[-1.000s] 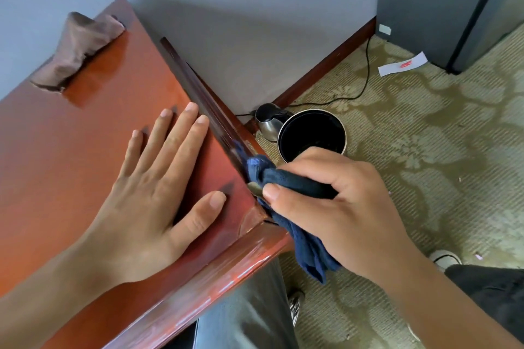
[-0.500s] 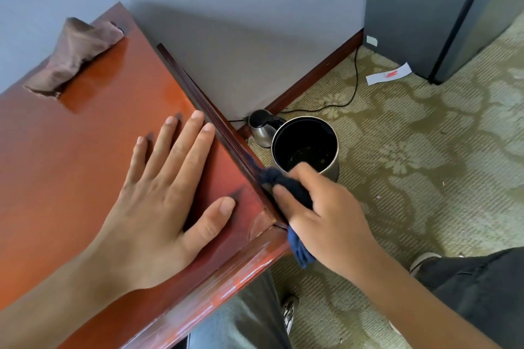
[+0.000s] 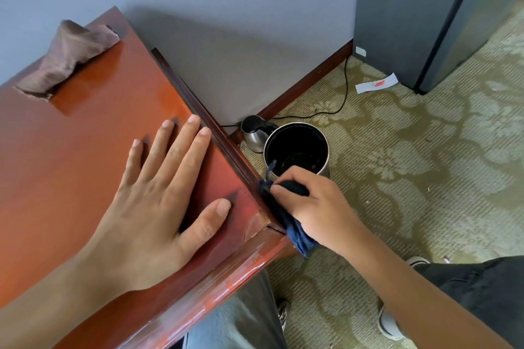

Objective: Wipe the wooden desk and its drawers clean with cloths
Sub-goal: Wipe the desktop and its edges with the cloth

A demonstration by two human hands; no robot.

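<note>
My right hand [image 3: 317, 207] curled its grip around the blue cloth [image 3: 295, 231] and pressed it on the desk [image 3: 93, 133] side edge near the front corner. Most of the cloth was hidden under my fingers; I could not see the desk side below. My left hand [image 3: 158, 207] lay flat on top, fingers spread. A brown cloth [image 3: 66, 58] sat at the far corner. A black bin [image 3: 296, 147] and a kettle [image 3: 255, 132], partly hidden, stood on the carpet [image 3: 425, 178].

Bin [image 3: 296, 150] right of desk [image 3: 85, 136] — kettle [image 3: 255, 132] behind
</note>
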